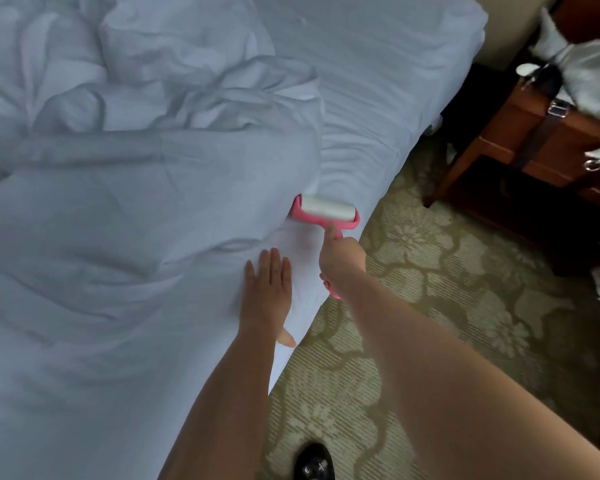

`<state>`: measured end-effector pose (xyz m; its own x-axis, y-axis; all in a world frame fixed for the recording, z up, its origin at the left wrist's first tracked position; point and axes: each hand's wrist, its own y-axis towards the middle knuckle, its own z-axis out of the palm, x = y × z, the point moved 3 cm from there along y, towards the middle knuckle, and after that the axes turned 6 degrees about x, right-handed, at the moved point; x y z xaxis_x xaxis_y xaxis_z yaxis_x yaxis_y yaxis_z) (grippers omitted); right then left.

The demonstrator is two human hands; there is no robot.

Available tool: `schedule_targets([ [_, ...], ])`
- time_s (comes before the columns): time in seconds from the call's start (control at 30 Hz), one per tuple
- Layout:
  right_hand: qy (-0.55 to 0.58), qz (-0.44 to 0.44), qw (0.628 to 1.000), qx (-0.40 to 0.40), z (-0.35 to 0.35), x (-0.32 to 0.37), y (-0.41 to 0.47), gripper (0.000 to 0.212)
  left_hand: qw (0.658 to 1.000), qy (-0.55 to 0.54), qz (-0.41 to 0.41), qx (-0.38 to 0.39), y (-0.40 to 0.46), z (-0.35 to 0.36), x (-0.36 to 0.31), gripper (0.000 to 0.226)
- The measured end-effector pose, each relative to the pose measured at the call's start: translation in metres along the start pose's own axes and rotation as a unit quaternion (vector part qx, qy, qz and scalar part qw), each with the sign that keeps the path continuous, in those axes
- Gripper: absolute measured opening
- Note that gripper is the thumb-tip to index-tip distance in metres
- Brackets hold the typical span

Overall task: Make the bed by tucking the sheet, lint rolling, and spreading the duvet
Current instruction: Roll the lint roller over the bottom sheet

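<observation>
Right hand (342, 259) clamped round pink lint roller (326, 213) on sheet (378, 116); left hand (267, 289) flat, fingers straight.

Left hand (267, 289) lies flat on the white fitted sheet (378, 98) at the bed's edge, right hand (343, 259) just beside it, pink-framed lint roller (326, 213) ahead. Crumpled white duvet (136, 150) piles left; patterned carpet (430, 306) and brown wooden nightstand (520, 140) sit right.
</observation>
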<state>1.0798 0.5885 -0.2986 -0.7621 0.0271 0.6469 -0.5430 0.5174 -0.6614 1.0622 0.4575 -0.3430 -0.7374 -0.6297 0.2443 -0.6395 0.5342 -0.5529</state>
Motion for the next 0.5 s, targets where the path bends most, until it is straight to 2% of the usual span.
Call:
schedule_targets([
  [0.13,-0.020,-0.027,0.998,-0.044,-0.013,0.014,0.016,0.053,1.000,-0.016,0.014,-0.003,0.019,-0.020,-0.003,0.135],
  [0.27,-0.027,-0.019,0.998,-0.054,-0.039,0.000,0.016,0.057,1.000,-0.019,0.023,-0.002,0.035,-0.044,-0.020,0.123],
  [0.4,-0.027,0.000,0.999,-0.046,-0.070,0.005,0.030,0.051,1.000,-0.005,0.028,0.009,0.062,-0.069,-0.041,0.101],
  [0.43,-0.043,-0.006,0.999,-0.033,-0.074,0.009,0.038,0.046,1.000,-0.003,0.023,0.013,0.071,-0.074,-0.044,0.099],
  [0.5,-0.064,-0.003,0.998,-0.020,-0.084,0.020,0.053,0.037,1.000,0.015,0.009,0.019,0.086,-0.082,-0.047,0.109],
])
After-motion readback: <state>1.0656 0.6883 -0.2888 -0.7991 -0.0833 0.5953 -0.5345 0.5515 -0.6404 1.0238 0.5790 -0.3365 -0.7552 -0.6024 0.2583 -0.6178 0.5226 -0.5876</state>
